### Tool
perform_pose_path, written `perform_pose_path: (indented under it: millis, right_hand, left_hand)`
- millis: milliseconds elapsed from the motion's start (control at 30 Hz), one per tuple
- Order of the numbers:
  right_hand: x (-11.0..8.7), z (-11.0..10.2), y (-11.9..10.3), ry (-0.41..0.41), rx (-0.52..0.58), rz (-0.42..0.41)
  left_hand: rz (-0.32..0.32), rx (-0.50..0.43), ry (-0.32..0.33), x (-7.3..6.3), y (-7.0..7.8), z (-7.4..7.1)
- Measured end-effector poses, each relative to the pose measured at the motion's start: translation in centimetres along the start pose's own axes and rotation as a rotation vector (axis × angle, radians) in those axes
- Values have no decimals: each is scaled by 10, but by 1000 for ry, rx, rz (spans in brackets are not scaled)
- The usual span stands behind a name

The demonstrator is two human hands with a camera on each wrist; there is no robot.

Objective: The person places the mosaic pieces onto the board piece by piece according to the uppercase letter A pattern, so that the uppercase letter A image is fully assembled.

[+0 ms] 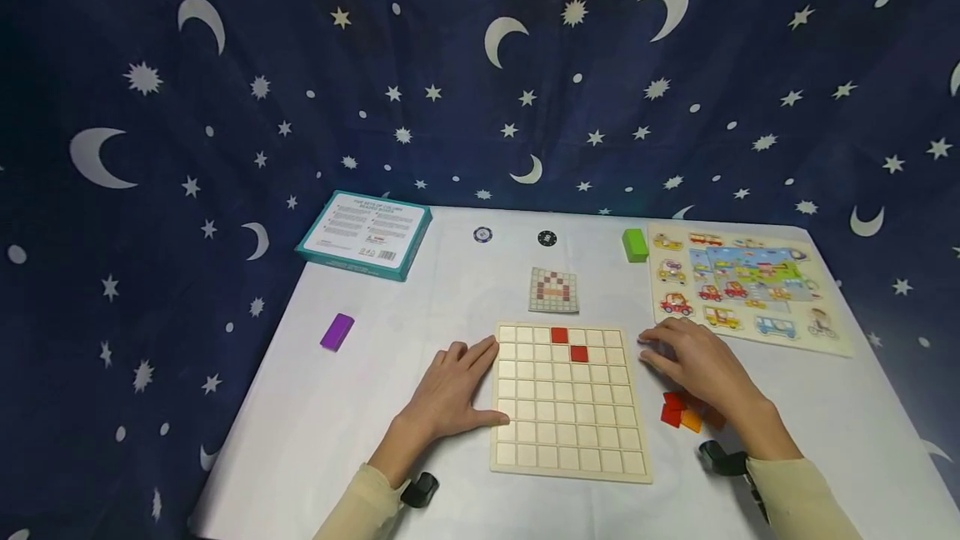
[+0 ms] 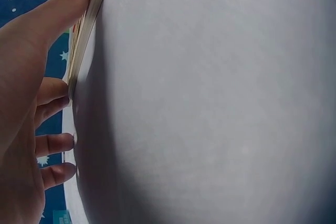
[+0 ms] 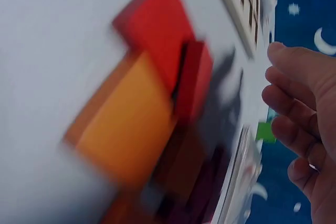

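The left hand (image 1: pixel 448 394), fingers spread, touches the near edge of the grid board (image 1: pixel 565 412), lying between both hands. The right hand (image 1: pixel 699 363), loosely bent and empty, is beyond loose red-and-orange tiles (image 1: pixel 672 414).

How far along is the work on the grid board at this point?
Done: two red tiles sit in the grid board's upper rows.

In hand: the left hand touches the board's left edge; the right hand, beyond its right edge, shows no tile held.

Left: probably most of the pattern, since the card shows more coloured squares and loose red and orange tiles lie nearby.
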State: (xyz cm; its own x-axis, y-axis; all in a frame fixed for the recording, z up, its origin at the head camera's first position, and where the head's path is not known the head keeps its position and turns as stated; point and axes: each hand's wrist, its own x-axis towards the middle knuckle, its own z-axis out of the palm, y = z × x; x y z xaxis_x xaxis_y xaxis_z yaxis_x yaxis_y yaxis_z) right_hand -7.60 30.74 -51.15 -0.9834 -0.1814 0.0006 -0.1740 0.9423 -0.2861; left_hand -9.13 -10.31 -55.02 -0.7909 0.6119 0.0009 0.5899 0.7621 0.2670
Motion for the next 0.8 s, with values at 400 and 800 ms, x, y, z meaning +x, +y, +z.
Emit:
perform_pose_path:
  millis: [400, 800]
  right_hand:
    - [-27, 0, 42, -29, -30, 109]
    - [-25, 0, 43, -32, -50, 97]
  left_hand:
    - [-9, 7, -1, 0, 0, 2]
    - [4, 17, 32, 0, 1, 3]
